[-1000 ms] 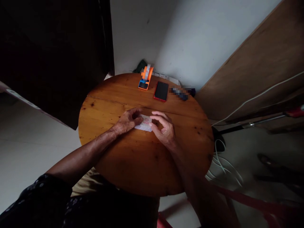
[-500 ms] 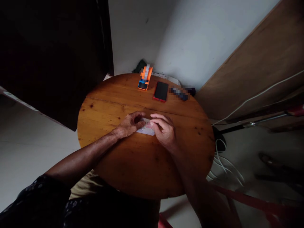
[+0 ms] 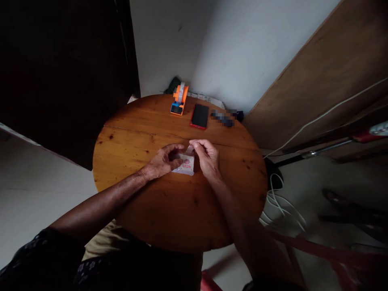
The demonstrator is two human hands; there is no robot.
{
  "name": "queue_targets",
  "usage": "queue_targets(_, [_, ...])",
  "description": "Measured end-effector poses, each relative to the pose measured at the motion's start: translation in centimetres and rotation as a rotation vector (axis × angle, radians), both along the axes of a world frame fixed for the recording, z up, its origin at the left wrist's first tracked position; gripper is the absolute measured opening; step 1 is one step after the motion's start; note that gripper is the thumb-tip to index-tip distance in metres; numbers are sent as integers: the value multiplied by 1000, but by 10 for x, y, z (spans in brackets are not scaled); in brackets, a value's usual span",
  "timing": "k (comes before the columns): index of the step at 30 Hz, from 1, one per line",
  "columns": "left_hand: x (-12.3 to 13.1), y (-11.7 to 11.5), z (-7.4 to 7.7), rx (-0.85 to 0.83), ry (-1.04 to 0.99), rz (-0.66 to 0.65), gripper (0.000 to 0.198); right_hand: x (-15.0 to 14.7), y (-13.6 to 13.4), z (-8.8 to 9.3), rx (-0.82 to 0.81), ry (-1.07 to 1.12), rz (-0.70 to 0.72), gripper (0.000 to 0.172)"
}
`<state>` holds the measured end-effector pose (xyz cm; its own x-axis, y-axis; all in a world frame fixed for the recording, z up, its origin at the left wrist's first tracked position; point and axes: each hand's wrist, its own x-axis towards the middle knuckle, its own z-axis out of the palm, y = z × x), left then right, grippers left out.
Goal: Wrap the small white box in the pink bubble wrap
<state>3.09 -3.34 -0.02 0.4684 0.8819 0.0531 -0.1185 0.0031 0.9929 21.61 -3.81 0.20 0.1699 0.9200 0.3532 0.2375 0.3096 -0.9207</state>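
A small clear plastic packet (image 3: 185, 165) with a red mark lies near the middle of the round wooden table (image 3: 157, 210). My left hand (image 3: 162, 161) rests on its left side, fingers curled and pressing it down. My right hand (image 3: 206, 157) is at the packet's right edge, thumb and forefinger pinched on its upper corner, which is lifted a little. Both forearms reach in from the near edge.
At the table's far edge stand an orange and blue tape dispenser (image 3: 178, 100), a dark phone in a red case (image 3: 199, 116) and a small dark object (image 3: 224, 118). White cables (image 3: 281, 202) lie on the floor at right, beside a wooden board (image 3: 318, 81).
My right hand has gone from lying flat over the packet to pinching and lifting its upper right corner, so the packet's face now shows. The left hand has stayed on it.
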Motion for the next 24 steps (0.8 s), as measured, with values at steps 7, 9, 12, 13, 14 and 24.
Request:
queue_targets(7, [1, 0, -2, -43, -90, -37, 61, 7, 2, -1, -116, 101, 24, 31])
queue_targets(9, [0, 0, -3, -60, -97, -46, 62, 11, 0, 1, -160, 96, 71, 36])
queue_targets(12, [-1, 0, -3, -75, -98, -49, 64, 17, -1, 2, -204, 53, 112, 48])
queue_targets(13, [-1, 0, -2, -77, -94, -50, 65, 19, -1, 2, -213, 30, 106, 52])
queue_targets(14, [-1, 0, -2, -78, -90, -54, 65, 20, -1, 1, -223, 5, 95, 54])
queue_targets(24, [-1, -2, 4, -120, -87, -78, 69, 17, 3, -5, -217, -115, 79, 44])
